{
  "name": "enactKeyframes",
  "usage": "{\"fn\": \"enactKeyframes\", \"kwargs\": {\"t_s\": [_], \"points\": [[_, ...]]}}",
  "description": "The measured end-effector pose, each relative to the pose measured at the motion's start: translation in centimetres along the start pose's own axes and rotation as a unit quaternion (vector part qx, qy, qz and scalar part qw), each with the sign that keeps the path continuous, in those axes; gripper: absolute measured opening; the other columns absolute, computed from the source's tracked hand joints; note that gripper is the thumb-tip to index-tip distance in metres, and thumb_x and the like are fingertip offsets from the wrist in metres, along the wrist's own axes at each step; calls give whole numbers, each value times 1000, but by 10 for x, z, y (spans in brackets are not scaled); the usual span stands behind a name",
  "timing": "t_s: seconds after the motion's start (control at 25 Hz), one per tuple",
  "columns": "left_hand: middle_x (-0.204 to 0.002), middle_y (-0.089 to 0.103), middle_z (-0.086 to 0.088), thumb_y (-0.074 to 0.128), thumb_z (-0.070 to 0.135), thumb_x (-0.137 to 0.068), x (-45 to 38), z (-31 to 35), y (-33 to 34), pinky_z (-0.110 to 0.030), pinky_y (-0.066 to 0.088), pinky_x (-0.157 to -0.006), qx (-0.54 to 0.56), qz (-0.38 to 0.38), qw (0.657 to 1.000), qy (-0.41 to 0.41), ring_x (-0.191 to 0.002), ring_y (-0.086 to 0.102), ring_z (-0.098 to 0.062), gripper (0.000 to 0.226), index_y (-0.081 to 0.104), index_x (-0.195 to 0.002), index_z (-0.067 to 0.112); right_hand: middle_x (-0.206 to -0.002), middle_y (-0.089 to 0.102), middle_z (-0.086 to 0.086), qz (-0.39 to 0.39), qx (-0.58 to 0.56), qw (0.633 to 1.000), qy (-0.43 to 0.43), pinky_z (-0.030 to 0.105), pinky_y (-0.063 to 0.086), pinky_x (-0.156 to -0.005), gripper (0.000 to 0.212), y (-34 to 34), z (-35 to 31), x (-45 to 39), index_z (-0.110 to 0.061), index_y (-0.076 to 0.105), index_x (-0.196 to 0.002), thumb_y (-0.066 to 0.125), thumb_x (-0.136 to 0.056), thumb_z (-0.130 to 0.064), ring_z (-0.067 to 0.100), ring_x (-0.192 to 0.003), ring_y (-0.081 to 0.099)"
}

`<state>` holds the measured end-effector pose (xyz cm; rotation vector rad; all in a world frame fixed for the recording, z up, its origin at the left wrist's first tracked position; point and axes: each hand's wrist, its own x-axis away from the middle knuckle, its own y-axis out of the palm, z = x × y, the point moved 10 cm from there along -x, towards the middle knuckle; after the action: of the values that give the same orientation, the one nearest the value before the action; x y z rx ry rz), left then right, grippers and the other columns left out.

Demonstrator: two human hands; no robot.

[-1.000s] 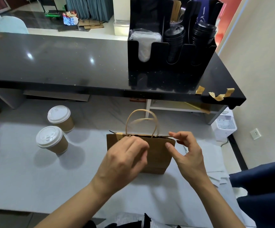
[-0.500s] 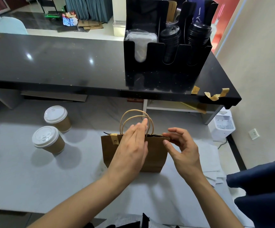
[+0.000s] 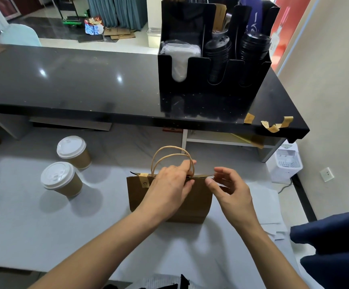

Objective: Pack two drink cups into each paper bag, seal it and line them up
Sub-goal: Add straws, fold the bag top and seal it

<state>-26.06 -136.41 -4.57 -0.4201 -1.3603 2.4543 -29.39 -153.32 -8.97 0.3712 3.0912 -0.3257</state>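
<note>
Bag [image 3: 192, 203] top pinched by left hand [image 3: 169, 184]; right hand [image 3: 229, 190] open, contents hidden.

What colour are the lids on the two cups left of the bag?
White, on both brown paper cups; clearest in the head view.
</note>
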Motion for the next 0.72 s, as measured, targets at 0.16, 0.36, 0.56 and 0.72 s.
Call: {"fn": "enactKeyframes", "kwargs": {"t_s": [0.16, 0.36, 0.56, 0.72], "points": [[-114, 70, 7, 57, 29, -100, 0, 3, -8, -34, 46, -92, -2, 35, 999, 18, -103, 58, -16, 23, 64, -122, 26, -111, 74, -10, -27, 15, 1000, -3, 29, 54, -97, 37, 4, 2, -2, -28, 70, -121, 78, -86, -31, 8, -110, 68], [-104, 69, 9, 55, 36, -100, 0, 7, -10, -31, 47, -89, -8, 56, 998, 25, -96, 57, -11, 19, 69, -112, 28, -103, 75, -9, -27, 13, 1000, -9, 34, 58, -95, 20, 2, 1, -6, -29, 75, -105, 79, -87, -22, 10, -103, 71], [-94, 69, 10, 60, 38, -97, 1, 1, -13, -30, 48, -80, -16, 76, 997, 21, -88, 58, -11, 16, 72, -103, 30, -102, 73, -12, -23, 48, 998, -30, 29, 58, -87, 15, 3, -3, -6, -31, 74, -100, 79, -88, -26, 9, -99, 70], [-87, 70, 8, 68, 34, -94, 0, 4, -15, -34, 52, -76, -22, 90, 995, 25, -82, 62, -15, 11, 75, -98, 27, -101, 72, -15, -19, 53, 998, -19, 22, 57, -83, 18, -4, -8, -15, -35, 72, -102, 70, -89, -47, 9, -101, 68]]}}
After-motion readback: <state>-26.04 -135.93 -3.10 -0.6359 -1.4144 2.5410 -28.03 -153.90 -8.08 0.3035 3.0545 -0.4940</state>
